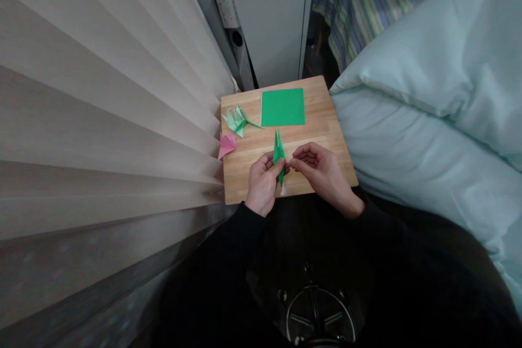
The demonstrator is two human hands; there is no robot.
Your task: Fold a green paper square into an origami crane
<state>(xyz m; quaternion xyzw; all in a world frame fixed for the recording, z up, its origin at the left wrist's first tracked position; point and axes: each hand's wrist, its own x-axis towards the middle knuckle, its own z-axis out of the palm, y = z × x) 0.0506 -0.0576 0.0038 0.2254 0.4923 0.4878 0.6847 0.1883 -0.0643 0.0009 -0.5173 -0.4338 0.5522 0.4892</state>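
The left hand (pixel 263 182) pinches the folded green paper (pixel 279 144) between its fingers over the bench (pixel 336 155), presumably steadying it, while the right hand (pixel 322 171), fingertips nearly together, sits just beside, any grip indiscernible, and the flat green sheet (pixel 283 107) lies beyond, likely for working room.

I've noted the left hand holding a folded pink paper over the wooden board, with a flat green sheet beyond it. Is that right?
Colour's wrong: the head view shows the left hand holding folded green paper, not pink. The rest stands.

A wooden tabletop (pixel 238 182) carries a green sheet (pixel 283 107), green origami (pixel 235 119) and pink origami (pixel 227 145).
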